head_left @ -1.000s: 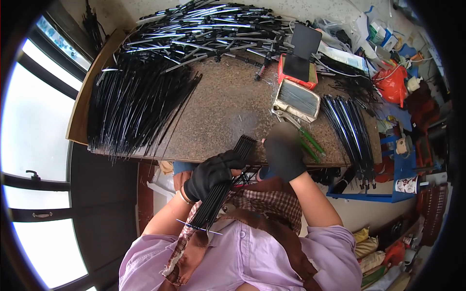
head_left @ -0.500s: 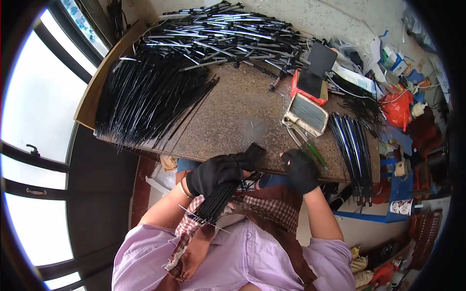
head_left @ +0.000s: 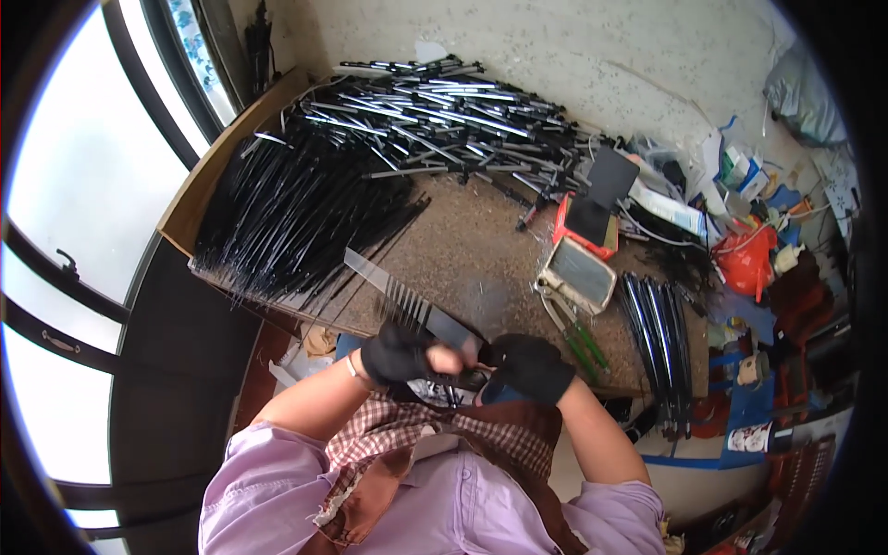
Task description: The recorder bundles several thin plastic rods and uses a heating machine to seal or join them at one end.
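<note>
A bundle of thin black rods [head_left: 421, 313] slants from the mat-brown tabletop's left side down to my hands, its upper side shining grey with comb-like dark gaps. Motion blurs it. My left hand [head_left: 404, 355], in a black fingerless glove, is closed around the bundle near its lower part, with the thumb and fingertips bare. Against the bundle's near end presses my right hand [head_left: 529, 370], in a similar glove, its fingers curled in and largely hidden. The hands nearly touch at the table's front edge.
Many black rods [head_left: 287, 208] lie heaped at the left, with silver-and-black rods [head_left: 444, 116] piled behind. Green-handled pliers [head_left: 581, 344], a shallow metal tin [head_left: 580, 275] and a red box [head_left: 586, 227] sit right of centre. A row of black rods [head_left: 655, 342] overhangs the right front edge.
The bundle has swung from hanging toward my lap to pointing up and left over the table. My right hand has come left from beside the pliers to meet my left hand. The view has tilted up.
</note>
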The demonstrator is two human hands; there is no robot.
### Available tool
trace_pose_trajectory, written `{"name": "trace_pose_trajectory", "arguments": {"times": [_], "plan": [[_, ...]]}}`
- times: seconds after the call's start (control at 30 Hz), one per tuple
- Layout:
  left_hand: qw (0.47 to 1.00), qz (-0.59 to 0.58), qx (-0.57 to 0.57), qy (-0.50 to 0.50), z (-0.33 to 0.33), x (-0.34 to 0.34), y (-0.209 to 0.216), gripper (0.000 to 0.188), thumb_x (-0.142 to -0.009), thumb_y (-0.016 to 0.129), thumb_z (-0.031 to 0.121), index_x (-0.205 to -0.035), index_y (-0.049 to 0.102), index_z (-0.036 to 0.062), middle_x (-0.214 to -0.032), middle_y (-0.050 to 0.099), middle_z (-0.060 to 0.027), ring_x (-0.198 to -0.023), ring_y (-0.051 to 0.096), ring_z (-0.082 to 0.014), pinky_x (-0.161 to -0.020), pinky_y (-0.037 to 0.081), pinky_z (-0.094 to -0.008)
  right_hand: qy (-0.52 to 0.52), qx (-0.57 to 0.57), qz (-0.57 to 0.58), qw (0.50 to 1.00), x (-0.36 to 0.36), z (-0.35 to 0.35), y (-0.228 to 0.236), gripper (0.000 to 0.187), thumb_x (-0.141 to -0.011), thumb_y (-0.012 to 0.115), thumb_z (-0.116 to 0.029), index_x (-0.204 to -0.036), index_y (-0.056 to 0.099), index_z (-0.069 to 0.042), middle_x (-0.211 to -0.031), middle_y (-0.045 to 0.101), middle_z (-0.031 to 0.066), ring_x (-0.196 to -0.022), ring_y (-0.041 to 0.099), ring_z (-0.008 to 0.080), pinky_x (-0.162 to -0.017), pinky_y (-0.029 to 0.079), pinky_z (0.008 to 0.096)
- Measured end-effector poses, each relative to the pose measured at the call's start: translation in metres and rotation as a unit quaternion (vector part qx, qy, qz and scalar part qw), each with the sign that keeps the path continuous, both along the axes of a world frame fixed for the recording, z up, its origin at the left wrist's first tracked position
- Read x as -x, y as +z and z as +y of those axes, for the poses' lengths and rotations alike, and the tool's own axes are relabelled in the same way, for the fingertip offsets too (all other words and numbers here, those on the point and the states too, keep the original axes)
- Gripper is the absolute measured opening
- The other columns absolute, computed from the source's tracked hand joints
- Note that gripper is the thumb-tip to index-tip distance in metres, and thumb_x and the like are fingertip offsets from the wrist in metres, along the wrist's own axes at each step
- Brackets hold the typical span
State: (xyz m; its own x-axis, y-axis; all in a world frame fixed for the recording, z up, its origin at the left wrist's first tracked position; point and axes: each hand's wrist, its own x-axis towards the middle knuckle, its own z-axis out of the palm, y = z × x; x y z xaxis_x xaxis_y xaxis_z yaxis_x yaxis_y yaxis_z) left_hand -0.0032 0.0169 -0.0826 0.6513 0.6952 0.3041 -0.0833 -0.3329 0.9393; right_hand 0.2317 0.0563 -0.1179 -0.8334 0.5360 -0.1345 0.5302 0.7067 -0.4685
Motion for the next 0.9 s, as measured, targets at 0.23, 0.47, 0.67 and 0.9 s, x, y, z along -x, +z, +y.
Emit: {"name": "trace_pose_trajectory", "arguments": {"times": [0.23, 0.47, 0.67, 0.9], "plan": [[0.995, -0.013, -0.025, 0.095, 0.067, -0.056, 0.048, 0.04, -0.078, 0.068, 0.03, -0.098, 0.061, -0.0032, -0.102, 0.061, -0.0137, -0.096, 0.057, -0.0207, -0.084, 0.043, -0.0345, -0.193, 0.086, 0.574, 0.791, 0.027, 0.006, 0.126, 0.063, -0.078, 0.058, -0.051, -0.114, 0.047, 0.0, -0.093, 0.059, 0.0123, -0.083, 0.059, 0.0203, -0.074, 0.046, 0.0299], [0.909, 0.243, -0.094, 0.327, 0.229, -0.025, 0.006, 0.04, -0.079, 0.061, 0.023, -0.117, 0.055, 0.0115, -0.111, 0.058, -0.0141, -0.101, 0.056, -0.0344, -0.085, 0.044, -0.0394, -0.219, 0.057, 0.688, 0.69, -0.002, 0.02, 0.137, 0.056, -0.08, 0.055, -0.055, -0.101, 0.045, -0.003, -0.073, 0.057, 0.0088, -0.063, 0.055, 0.0159, -0.058, 0.046, 0.0291], [0.693, 0.474, -0.376, 0.392, 0.287, -0.053, -0.061, 0.039, -0.083, 0.046, 0.016, -0.121, 0.05, 0.0186, -0.105, 0.059, -0.0089, -0.098, 0.056, -0.0304, -0.089, 0.039, -0.0427, -0.17, 0.079, 0.669, 0.719, 0.006, 0.027, 0.126, 0.051, -0.079, 0.06, -0.049, -0.097, 0.047, -0.004, -0.067, 0.057, 0.0074, -0.055, 0.056, 0.016, -0.05, 0.045, 0.0268], [0.728, 0.12, -0.551, 0.391, 0.224, -0.064, 0.079, 0.067, -0.073, 0.055, 0.0, -0.135, 0.032, 0.0112, -0.106, 0.057, -0.012, -0.089, 0.058, -0.0266, -0.072, 0.048, -0.0345, -0.168, 0.017, 0.713, 0.681, 0.013, 0.044, 0.121, 0.036, -0.084, 0.059, -0.032, -0.1, 0.047, -0.002, -0.074, 0.058, 0.0091, -0.059, 0.055, 0.0151, -0.054, 0.045, 0.0259]]}}
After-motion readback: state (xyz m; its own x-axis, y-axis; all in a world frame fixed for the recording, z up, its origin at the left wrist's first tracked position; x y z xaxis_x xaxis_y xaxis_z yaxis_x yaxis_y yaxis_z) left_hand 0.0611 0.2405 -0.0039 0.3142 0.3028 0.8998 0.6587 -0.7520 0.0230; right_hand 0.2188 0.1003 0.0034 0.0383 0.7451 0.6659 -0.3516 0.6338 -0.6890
